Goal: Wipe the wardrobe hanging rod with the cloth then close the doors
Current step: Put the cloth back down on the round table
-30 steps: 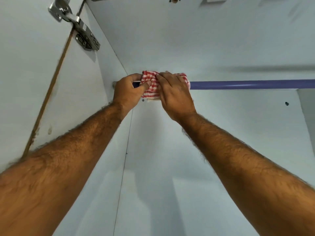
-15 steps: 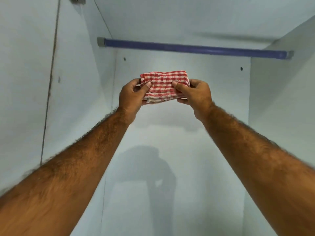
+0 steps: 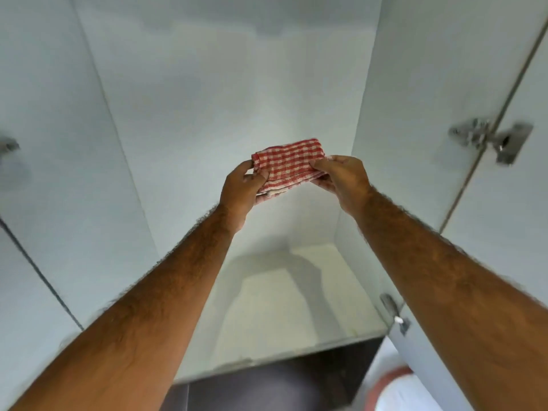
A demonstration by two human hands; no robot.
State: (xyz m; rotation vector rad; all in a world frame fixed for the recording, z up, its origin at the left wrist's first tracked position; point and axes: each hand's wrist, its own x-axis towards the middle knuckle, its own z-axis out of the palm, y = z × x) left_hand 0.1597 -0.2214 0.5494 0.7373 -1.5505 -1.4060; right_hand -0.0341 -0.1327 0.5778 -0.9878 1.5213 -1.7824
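Observation:
A folded red-and-white checked cloth (image 3: 289, 164) is held in mid-air inside the open pale wardrobe. My left hand (image 3: 241, 189) pinches its left end and my right hand (image 3: 345, 180) pinches its right end. Both arms reach forward into the wardrobe. The hanging rod is out of view above the frame. The right door (image 3: 510, 209) stands open at the right edge, and the left door (image 3: 26, 292) is open at the left edge.
Metal hinges show on the right side (image 3: 489, 139) and lower right (image 3: 396, 312), and one at the far left (image 3: 7, 145). The wardrobe floor (image 3: 281, 307) lies below the hands, with a dark room floor (image 3: 267, 387) in front of it.
The cloth came off the purple rod and both hands lowered it. The view tilted down, so the rod left the frame and the wardrobe floor and right door hinges came into sight.

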